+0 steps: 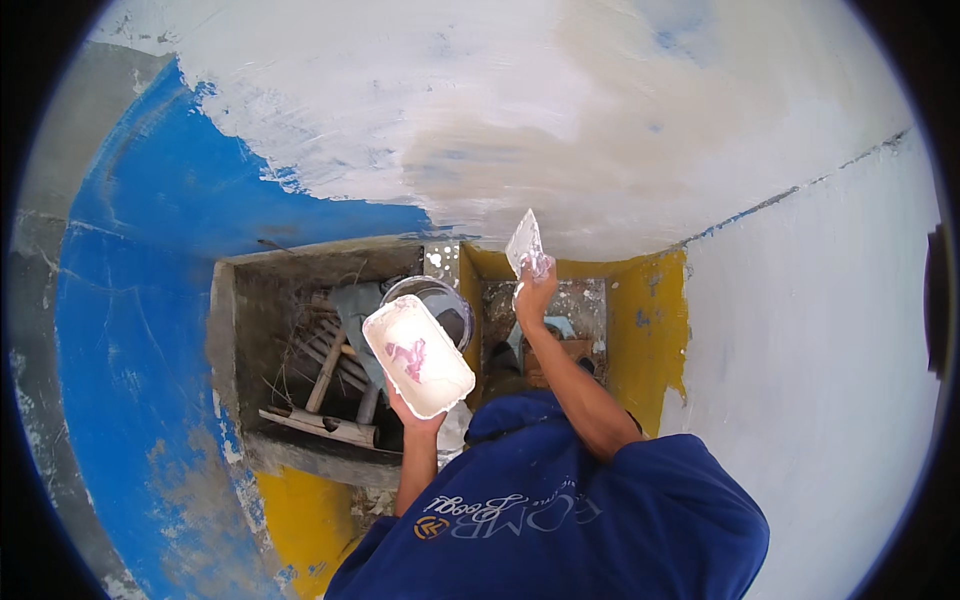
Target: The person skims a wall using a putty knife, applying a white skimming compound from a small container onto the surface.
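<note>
Nearest, past the blue shirt (580, 500), the left hand (420, 418) holds a white tub (450, 378) from below, its fingers mostly hidden; a pink smear (408, 358) lies inside. The right hand (536, 293) is closed around a paste-coated scraper (524, 243), ahead and right of the tub; whether its blade touches the wall (600, 120), I cannot tell. The tub partly blocks a bucket (453, 307). Leftward, a concrete bin (345, 462) holds wood (325, 380). Beyond, the wall rises, patchy white meeting blue.

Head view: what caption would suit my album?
Left hand holding a white tray, right hand a white-smeared spreader, before a wall part blue, part white.
</note>
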Motion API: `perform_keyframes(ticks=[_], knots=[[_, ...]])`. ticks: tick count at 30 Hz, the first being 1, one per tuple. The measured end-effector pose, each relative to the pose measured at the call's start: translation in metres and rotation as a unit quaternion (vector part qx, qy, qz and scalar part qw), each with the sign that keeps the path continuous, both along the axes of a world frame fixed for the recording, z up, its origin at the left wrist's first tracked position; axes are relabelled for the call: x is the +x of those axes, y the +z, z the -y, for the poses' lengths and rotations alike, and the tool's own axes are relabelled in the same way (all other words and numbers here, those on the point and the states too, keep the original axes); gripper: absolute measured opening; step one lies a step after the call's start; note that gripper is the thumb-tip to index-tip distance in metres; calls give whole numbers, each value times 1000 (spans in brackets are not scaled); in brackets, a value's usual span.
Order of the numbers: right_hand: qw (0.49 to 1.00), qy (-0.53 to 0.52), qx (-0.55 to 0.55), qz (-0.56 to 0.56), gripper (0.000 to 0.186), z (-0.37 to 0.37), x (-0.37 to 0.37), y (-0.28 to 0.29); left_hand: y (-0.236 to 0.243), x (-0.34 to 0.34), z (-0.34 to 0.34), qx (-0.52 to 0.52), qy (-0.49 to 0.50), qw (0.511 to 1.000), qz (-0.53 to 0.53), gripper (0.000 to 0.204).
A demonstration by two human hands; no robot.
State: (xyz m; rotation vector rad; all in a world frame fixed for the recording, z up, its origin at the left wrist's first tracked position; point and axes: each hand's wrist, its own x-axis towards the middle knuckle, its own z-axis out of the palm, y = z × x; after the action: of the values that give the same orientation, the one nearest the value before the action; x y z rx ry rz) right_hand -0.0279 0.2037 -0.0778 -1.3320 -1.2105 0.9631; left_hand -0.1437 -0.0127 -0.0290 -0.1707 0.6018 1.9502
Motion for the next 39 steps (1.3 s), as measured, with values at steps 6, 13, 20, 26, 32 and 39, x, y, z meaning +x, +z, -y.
perform_keyframes(ticks=[6, 13, 20, 26, 32, 39], knots=[[907, -48, -169, -383, 15, -4, 40, 10, -2, -5, 0, 30, 2, 1000, 4, 59], [918, -345, -98, -168, 23, -91, 148, -9, -26, -9, 12, 8, -28, 992, -125, 60], [924, -372, 60, -71, 16, -164, 269, -5, -24, -7, 19, -73, -30, 969, -236, 59], [951, -272, 97, 112, 15, -104, 169, -98, -11, -5, 10, 6, -41, 999, -20, 68], [933, -354, 60, -31, 30, -121, 217, -89, 8, 11, 8, -42, -17, 999, -23, 60], [939, -335, 16, 69, 31, -158, 250, -90, 17, 69, 40, -63, 9, 997, -40, 63]])
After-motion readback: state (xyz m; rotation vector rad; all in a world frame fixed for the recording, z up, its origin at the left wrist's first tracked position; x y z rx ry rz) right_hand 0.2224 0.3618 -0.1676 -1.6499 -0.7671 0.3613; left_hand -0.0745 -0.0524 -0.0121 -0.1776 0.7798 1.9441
